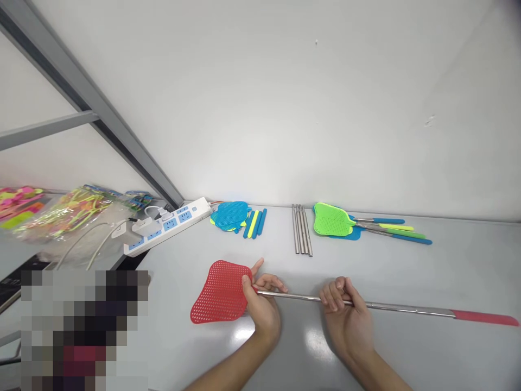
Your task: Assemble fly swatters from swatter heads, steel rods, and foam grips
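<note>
Left fingers [271, 281] pinch the red swatter head [222, 293] near its neck; right fingers [331, 296] curl closed around its rod [391, 308], apparently steadying it over the tabletop [293, 347]. Beyond, metal tubes [302, 231] lie grouped, perhaps for easy reach.

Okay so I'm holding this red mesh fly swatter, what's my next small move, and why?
I'd probably push the silver jointed metal shaft shorter: it runs long from the red mesh head at your left hand, through your right hand, to the red handle, while the stacked green and blue mesh swatters show much shorter shafts.
</note>
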A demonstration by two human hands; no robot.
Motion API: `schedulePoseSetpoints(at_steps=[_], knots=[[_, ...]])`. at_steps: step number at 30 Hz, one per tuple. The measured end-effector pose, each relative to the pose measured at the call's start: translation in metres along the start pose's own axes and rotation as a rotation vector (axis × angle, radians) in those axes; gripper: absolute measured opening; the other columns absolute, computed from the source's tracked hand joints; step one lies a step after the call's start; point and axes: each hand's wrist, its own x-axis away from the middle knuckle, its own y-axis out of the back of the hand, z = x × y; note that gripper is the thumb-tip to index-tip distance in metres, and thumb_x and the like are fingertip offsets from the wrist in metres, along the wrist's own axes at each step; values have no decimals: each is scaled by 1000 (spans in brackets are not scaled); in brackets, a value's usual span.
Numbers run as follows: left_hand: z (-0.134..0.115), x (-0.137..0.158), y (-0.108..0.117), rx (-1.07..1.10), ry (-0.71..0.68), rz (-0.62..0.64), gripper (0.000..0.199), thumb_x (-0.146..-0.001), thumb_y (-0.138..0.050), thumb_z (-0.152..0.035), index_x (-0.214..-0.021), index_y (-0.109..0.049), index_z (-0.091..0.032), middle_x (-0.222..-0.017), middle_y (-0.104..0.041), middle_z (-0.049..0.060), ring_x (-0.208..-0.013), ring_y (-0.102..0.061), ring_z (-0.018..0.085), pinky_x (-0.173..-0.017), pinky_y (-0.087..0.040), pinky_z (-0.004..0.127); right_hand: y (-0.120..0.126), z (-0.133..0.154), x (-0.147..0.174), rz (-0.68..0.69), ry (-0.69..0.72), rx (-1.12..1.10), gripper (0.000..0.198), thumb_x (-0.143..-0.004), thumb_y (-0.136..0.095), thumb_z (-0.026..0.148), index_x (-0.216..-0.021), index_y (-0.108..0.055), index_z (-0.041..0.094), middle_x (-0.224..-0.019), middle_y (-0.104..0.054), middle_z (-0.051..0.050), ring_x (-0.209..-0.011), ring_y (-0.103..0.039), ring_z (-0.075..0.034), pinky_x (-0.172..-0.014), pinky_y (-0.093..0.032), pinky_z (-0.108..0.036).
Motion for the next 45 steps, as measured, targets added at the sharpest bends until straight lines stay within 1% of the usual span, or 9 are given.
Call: schedulePoseSetpoints(at_steps=[2, 4, 5, 8, 13, 21, 28, 36, 45], knots=[[-1, 1, -1, -5, -1, -1, 45, -79, -34, -46, -107, -48, -14, -45, -51, -1, -40, -48, 15, -42, -38, 26, 2, -1, -2, -29, -8, 25, 20, -79, -46, 30, -63, -53, 19, -49, -46, 3, -50, -46, -10, -57, -41, -27], [-2, 2, -2, -16, -2, -1, 45, -79, -33, -46, -107, -48, -14, -45, -51, -1, -40, -48, 15, -42, -38, 27, 5, -2, -3, -70, -26, 48, 18, -77, -49, 30, -65, -57, 19, -62, -60, -1, -67, -57, -14, -71, -43, -32], [-2, 3, -2, -17, 0, -4, 45, -79, -33, -46, -107, -48, -14, -45, -51, -1, -39, -48, 15, -43, -38, 27, 6, -2, -4, -84, -38, 59, 16, -76, -50, 30, -67, -58, 19, -70, -64, -3, -77, -58, -16, -78, -41, -34], [-3, 4, -3, -9, 14, -14, 47, -78, -34, -48, -106, -49, -13, -44, -51, -1, -39, -48, 15, -43, -38, 26, 10, -3, -4, -82, -66, 93, 16, -75, -51, 31, -70, -60, 19, -81, -67, -6, -94, -56, -20, -87, -37, -36], [-2, 5, -3, -21, -10, 4, 50, -79, -33, -48, -112, -45, -13, -44, -51, -2, -39, -48, 15, -42, -38, 26, 13, -5, -5, -48, -75, 140, 18, -75, -51, 34, -71, -60, 19, -88, -67, -8, -102, -52, -21, -90, -34, -38], [-1, 8, -3, -10, 1, 6, 50, -78, -34, -49, -113, -43, -14, -43, -50, -2, -39, -48, 15, -43, -40, 28, 12, -7, -5, -14, -83, 190, 22, -75, -50, 37, -70, -61, 19, -90, -66, -9, -104, -50, -23, -90, -32, -41], [0, 9, -3, -14, 2, 5, 45, -78, -35, -50, -100, -50, -14, -43, -51, -1, -40, -49, 15, -45, -40, 27, 7, -9, -4, 11, -91, 213, 23, -72, -53, 40, -70, -61, 19, -88, -67, -8, -102, -52, -24, -88, -34, -39], [2, 13, -5, -30, 11, 21, 38, -79, -33, -48, -89, -49, -15, -43, -52, -1, -40, -50, 15, -47, -41, 28, 7, -8, -4, 31, -108, 196, 23, -73, -51, 40, -73, -61, 19, -86, -67, -8, -99, -53, -23, -88, -34, -39], [6, 17, -5, -26, 25, 22, 38, -79, -32, -49, -83, -50, -16, -42, -51, -2, -41, -51, 15, -50, -41, 29, 7, -10, -5, -23, -108, 214, 25, -71, -54, 43, -76, -61, 19, -82, -68, -8, -92, -57, -23, -84, -37, -40]])
